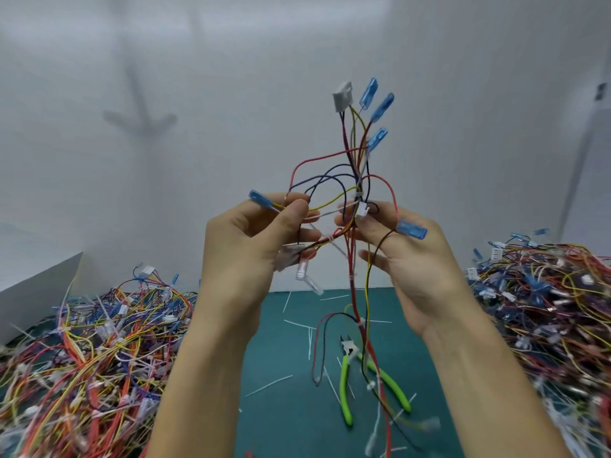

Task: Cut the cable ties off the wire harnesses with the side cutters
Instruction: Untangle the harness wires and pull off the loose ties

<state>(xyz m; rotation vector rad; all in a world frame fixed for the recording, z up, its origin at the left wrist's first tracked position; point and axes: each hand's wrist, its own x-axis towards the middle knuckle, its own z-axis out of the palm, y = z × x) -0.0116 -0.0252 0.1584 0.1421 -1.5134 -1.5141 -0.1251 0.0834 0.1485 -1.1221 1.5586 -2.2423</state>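
Head view: I see wire harness [355, 180] held up at frame centre; left hand [251, 239] fingers curled, pinching its wires; right hand [406, 256] fingertips clamped on bundle just below white cable tie [357, 194]; side cutters [347, 385], green handles, lying untouched on teal mat [291, 424], lower centre; harness piles lower left [99, 342] and right [545, 299].

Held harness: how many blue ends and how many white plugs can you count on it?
Blue terminals: 5
White plugs: 2
Total: 7
The clear ends lower down are too blurred to count.
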